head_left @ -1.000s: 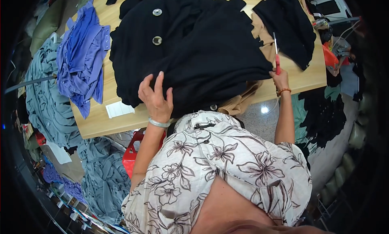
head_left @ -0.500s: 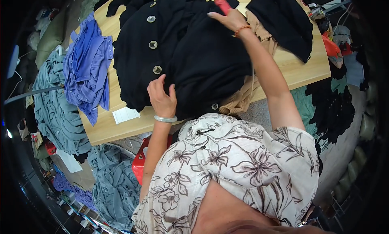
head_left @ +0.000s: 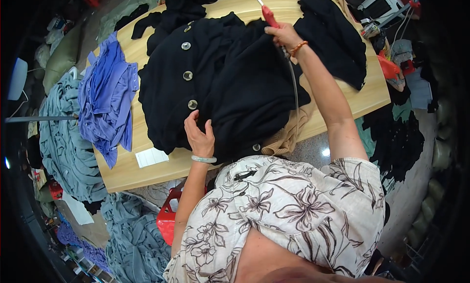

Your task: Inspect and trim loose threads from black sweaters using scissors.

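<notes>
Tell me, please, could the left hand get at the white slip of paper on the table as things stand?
Probably yes: the left hand rests on the black garment, and the white paper slip lies bare on the wooden table just beside it, nothing between.

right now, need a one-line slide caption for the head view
Left hand pressing a black buttoned garment on a wooden table while the right hand holds a red-handled tool above it.

Black buttoned garment (head_left: 230,82) spread crumpled across worktop; red-handled tool (head_left: 267,13) raised over its far edge, blade pointing away.
</notes>
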A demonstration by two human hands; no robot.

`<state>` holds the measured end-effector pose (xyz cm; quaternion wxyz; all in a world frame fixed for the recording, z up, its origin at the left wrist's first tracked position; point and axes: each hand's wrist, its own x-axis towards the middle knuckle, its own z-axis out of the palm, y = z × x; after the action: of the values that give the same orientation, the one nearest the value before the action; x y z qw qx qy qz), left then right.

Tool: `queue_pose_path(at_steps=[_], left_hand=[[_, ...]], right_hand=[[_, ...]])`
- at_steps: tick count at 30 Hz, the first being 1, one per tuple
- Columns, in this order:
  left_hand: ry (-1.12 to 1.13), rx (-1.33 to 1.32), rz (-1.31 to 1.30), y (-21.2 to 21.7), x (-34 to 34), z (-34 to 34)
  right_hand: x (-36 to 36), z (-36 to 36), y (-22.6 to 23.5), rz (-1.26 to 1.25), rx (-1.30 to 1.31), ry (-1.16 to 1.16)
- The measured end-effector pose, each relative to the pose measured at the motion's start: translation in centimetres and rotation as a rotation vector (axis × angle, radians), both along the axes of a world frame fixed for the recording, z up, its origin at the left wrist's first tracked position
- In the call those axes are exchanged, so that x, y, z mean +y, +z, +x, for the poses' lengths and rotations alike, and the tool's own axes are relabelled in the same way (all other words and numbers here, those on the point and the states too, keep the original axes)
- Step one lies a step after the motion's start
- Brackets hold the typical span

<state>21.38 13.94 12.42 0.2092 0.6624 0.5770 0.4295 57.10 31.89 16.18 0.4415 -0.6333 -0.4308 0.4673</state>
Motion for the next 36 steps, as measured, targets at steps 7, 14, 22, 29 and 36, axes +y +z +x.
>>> queue_pose_path(at_steps=[7,14,22,29,36], left_hand=[[-0.106,0.149,0.0,-0.4,0.6,-0.7],[-0.315,-0.557,-0.147,4.3,-0.8,-2.7],[-0.066,-0.467,0.186,10.2,2.9,-2.9],[-0.521,0.298,0.174,7.0,-1.3,-2.5],[-0.639,0.342,0.0,2.8,-5.2,-0.3]], right_hand=[[-6.5,5.2,3.3,0.134,0.045,0.003],[-13.1,7.6,-1.9,-0.086,0.135,-0.125],[-11.3,5.3,2.4,0.324,0.251,-0.146],[-13.2,8.2,-2.5,-0.132,-0.312,-0.177],[-15.6,3.4,-5.9,-0.22,-0.226,-0.095]])
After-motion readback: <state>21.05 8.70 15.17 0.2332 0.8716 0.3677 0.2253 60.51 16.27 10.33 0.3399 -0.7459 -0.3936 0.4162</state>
